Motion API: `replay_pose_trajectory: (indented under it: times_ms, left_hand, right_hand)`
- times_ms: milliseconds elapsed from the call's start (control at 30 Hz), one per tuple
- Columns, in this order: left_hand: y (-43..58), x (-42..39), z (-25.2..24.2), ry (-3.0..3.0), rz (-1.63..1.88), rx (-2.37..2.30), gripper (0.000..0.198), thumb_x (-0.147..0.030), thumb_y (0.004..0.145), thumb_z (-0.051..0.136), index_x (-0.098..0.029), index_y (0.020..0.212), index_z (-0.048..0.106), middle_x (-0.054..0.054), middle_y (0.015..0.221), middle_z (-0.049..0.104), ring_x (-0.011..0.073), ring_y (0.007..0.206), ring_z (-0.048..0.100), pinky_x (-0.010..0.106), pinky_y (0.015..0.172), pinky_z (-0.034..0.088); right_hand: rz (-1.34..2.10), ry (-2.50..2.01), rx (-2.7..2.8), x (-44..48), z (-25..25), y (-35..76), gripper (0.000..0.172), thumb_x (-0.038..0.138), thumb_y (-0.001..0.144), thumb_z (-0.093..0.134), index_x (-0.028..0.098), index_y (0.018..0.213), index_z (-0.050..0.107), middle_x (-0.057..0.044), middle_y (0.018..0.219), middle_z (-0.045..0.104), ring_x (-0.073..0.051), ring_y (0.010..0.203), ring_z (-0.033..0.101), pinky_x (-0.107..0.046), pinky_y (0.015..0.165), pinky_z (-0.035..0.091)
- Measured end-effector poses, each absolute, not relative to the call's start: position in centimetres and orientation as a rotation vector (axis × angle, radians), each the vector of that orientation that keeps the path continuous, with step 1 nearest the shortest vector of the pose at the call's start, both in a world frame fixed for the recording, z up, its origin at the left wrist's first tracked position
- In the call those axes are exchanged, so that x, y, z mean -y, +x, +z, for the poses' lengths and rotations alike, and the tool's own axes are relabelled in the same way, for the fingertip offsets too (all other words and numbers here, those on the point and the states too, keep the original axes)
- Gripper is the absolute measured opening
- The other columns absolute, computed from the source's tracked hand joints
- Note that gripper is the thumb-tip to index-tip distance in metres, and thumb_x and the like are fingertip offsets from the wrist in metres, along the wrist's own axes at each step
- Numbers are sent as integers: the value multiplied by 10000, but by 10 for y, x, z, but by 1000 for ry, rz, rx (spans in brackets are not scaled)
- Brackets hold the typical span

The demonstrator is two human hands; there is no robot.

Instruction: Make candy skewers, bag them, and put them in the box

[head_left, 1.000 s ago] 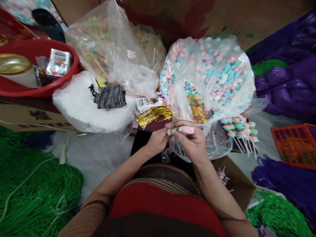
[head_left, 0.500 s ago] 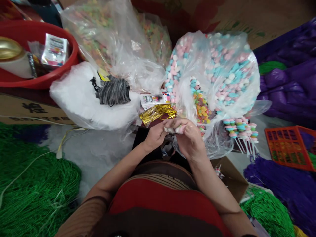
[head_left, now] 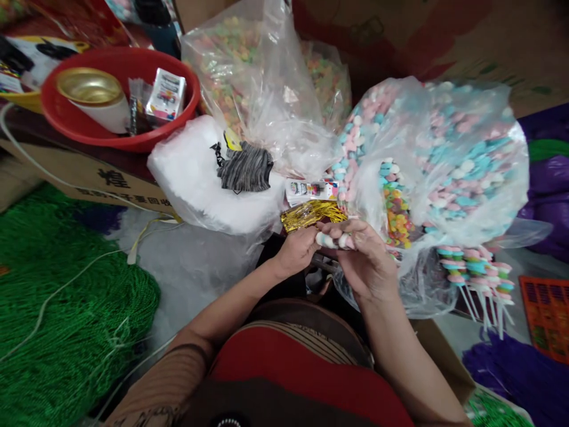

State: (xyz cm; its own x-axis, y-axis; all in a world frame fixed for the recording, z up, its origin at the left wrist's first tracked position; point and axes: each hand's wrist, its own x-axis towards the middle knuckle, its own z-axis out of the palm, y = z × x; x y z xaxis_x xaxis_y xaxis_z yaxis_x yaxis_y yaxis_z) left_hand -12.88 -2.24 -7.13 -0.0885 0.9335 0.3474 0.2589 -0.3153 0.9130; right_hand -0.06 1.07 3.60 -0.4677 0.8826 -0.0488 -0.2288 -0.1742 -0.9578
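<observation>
In front of my waist a short candy skewer (head_left: pixel 329 240) of white, pink and pale blue pieces lies crosswise between my hands. My left hand (head_left: pixel 297 252) pinches its left end. Around the right end curl the fingers of my right hand (head_left: pixel 371 255), hiding part of it. Just beyond are gold twist ties (head_left: pixel 311 214) and a stack of printed cards (head_left: pixel 306 191). To the right, a large clear bag (head_left: pixel 471 154) holds pink, blue and white candies, with colourful gummy rings (head_left: pixel 397 216) at its near side. Several candy skewers on white sticks (head_left: pixel 478 273) lie at the table's right edge.
A white plastic-wrapped bundle (head_left: pixel 186 184) carries a grey striped cloth (head_left: pixel 246 169). Behind stands a bag of gummy rings (head_left: pixel 231 65). A red basin (head_left: pixel 120 142) is at the left. Green strands (head_left: pixel 80 279) and purple strands (head_left: pixel 515 367) lie low on both sides.
The view has swung left, so the table's things appear farther right. Both hands still hold the candy skewer, and more of its pieces show between the fingers.
</observation>
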Motion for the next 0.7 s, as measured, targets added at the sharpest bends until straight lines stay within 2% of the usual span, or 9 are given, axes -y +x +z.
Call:
replay_pose_trajectory:
  times_ms: [167,300,400,500,700]
  left_hand:
    - [-130,24,-69,1352,1500,-1263,486,-662,952,421,-228,885,630,95,864,701,246,898,678,410,902,535]
    - [-132,25,-68,1263,1491,-1262,461,-661,934,478,-232,893,640,84,836,695,254,929,671,402,921,519]
    - [-132,26,-73,1364,1486,-1320,467,-633,966,433,-216,926,640,91,867,705,234,845,661,379,823,521]
    - [-129,24,-83,1485,1504,-1411,468,-598,991,403,-197,913,632,103,850,698,236,806,653,380,763,514]
    - [-123,12,-90,1550,1619,-1384,478,-600,1003,396,-193,921,632,94,856,690,231,807,653,404,796,538]
  right_hand:
    - [1812,-820,1269,-10,39,-8,187,463,836,749,302,917,698,-19,883,746,-238,918,709,-432,844,600]
    - [1797,-835,1361,-7,38,-13,468,639,838,697,302,1160,666,-80,1184,744,-251,1046,699,-441,877,601]
    - [1685,-827,1442,-4,31,-16,592,579,793,786,325,1297,606,-73,1290,711,-239,1132,674,-439,975,569]
    - [1536,-866,1459,-1,21,-21,544,478,817,803,324,1300,605,-51,1229,734,-212,1111,678,-429,1026,544]
    - [1460,-869,1384,-5,8,-26,392,476,899,711,285,1233,639,-47,1152,767,-187,992,706,-414,997,561]
